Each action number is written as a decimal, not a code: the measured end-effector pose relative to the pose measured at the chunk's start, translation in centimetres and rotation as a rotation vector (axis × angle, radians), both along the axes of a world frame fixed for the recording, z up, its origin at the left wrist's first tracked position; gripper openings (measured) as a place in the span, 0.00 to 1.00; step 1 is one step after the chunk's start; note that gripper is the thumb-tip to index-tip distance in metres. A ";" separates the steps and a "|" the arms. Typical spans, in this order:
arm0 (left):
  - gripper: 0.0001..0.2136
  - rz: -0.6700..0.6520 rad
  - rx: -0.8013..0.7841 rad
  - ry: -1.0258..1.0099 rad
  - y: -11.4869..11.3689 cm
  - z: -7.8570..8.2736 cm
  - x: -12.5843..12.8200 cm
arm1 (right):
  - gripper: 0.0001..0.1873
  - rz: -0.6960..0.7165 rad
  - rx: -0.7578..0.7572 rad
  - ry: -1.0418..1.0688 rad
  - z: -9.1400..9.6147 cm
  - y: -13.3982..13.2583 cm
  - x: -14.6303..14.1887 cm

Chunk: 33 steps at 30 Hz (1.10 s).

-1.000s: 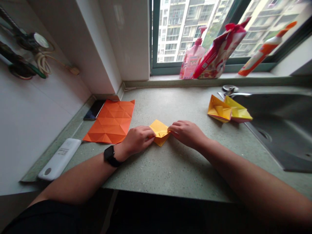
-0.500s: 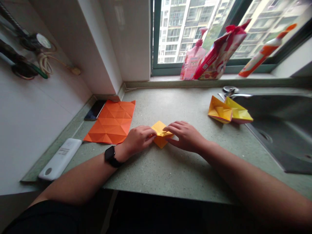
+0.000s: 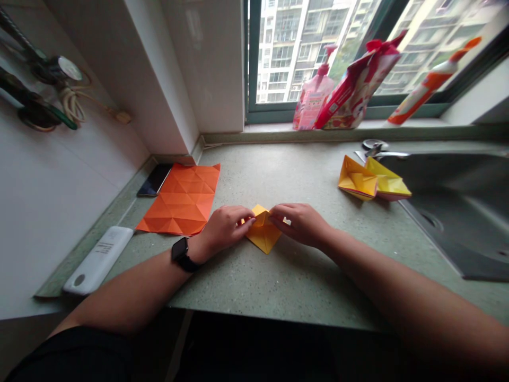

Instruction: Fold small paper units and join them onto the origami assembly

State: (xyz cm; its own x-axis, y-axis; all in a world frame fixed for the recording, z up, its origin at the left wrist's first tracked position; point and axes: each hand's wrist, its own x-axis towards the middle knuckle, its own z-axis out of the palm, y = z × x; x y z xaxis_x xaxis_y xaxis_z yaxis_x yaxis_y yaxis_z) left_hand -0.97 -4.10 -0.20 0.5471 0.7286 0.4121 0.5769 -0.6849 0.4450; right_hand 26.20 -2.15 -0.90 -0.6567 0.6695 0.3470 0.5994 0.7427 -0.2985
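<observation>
Between my hands, on the counter, is a small piece of folded yellow-orange paper (image 3: 265, 237), its lower point facing me. My left hand (image 3: 229, 225) pinches its left corner between thumb and fingers. At the right corner, my right hand (image 3: 298, 223) has its thumb and fingertips closed on the paper. The fingers partly cover both upper sides of the piece. A creased orange sheet of paper (image 3: 183, 199) lies flat to the left of my left hand. Two folded paper boats, one orange-yellow (image 3: 358, 179) and one yellow (image 3: 387, 180), stand by the sink.
A dark phone (image 3: 155, 179) lies beside the orange sheet, and a white power bank (image 3: 98, 260) is nearer on the left. The metal sink (image 3: 457, 212) is at right. A pink pump bottle (image 3: 314, 101), a red bag (image 3: 360, 87) and an orange-white bottle (image 3: 431, 85) stand at the window.
My right fingers have gone from spread over the paper to pinching its right corner. The paper's shape has changed, and its lower point reaches farther toward me. My left hand stays nearly still.
</observation>
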 end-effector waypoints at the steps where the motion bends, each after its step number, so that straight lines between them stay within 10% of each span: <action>1: 0.07 0.016 -0.023 -0.007 0.1 -0.1 0.1 | 0.11 -0.022 -0.009 0.005 -0.1 0.0 -0.1; 16: 0.07 0.241 -0.020 0.177 1.4 -0.7 1.0 | 0.08 -0.065 0.182 -0.021 -1.3 0.6 -0.9; 33: 0.07 -0.067 0.059 0.192 1.7 -1.3 1.1 | 0.11 -0.133 0.080 -0.098 -1.7 1.3 -1.3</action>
